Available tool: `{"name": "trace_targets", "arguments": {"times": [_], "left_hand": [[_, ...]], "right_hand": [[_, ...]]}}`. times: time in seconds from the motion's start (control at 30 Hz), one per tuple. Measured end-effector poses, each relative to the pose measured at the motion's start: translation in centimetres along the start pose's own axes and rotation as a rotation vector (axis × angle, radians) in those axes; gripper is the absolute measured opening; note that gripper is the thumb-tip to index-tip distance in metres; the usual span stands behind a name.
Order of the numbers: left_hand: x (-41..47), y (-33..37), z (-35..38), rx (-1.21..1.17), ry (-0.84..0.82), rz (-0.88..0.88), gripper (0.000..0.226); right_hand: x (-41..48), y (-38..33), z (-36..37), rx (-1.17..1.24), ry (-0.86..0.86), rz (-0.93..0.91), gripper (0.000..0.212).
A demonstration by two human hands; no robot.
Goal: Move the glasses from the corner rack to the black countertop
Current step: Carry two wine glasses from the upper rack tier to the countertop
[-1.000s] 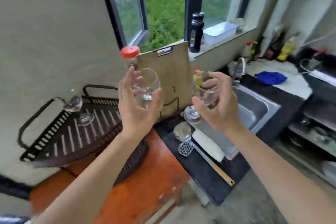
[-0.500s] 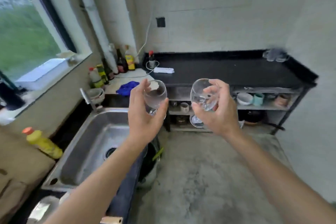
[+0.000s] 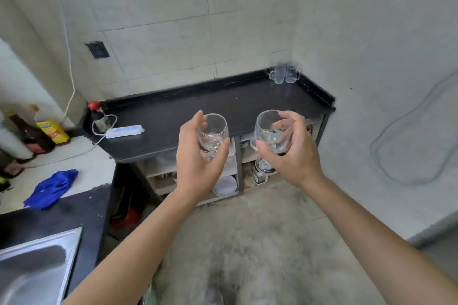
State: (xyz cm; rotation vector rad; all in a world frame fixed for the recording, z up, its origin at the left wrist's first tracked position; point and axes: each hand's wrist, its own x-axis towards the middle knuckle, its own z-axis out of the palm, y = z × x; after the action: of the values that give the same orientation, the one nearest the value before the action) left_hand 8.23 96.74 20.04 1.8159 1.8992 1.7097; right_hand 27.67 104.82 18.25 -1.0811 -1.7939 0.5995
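— Nearest item?
— Steel sink [image 3: 37, 265], lower left; blue cloth [image 3: 50, 187] on the white counter beyond it.

— The hands?
— Left hand [image 3: 195, 163] wrapped round the bowl of one stemmed glass [image 3: 212, 132]; right hand [image 3: 291, 153] cupping a second wine glass [image 3: 269, 130]. Both upright, carried in the air at the near edge of the black countertop [image 3: 198, 109].

— Farther back?
— White power strip [image 3: 124, 131] at the counter's left; clear mugs [image 3: 283, 74] in its far right corner.

— Handling advice?
— I'd say set the feet flat on the bare middle, clear of strip and mugs, lowering each separately so the bowls don't knock.
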Motion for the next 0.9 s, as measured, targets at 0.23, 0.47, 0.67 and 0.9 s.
{"name": "trace_targets", "arguments": {"times": [0.23, 0.47, 0.67, 0.9], "left_hand": [[13.1, -9.3, 10.3, -0.112, -0.107, 0.046, 0.075], [28.2, -15.7, 17.7, -0.17, -0.239, 0.001, 0.076], [36.0, -21.0, 25.9, -0.211, -0.278, -0.08, 0.07], [43.6, -27.2, 37.3, -0.202, -0.292, -0.246, 0.06]], "right_hand": [[13.4, 7.3, 4.1, -0.151, 0.048, 0.05, 0.079], [28.0, 11.6, 6.3, -0.205, 0.133, 0.165, 0.073], [36.5, 18.3, 7.9, -0.215, 0.159, 0.261, 0.07], [49.3, 29.8, 10.6, -0.163, 0.027, 0.295, 0.074]]}}
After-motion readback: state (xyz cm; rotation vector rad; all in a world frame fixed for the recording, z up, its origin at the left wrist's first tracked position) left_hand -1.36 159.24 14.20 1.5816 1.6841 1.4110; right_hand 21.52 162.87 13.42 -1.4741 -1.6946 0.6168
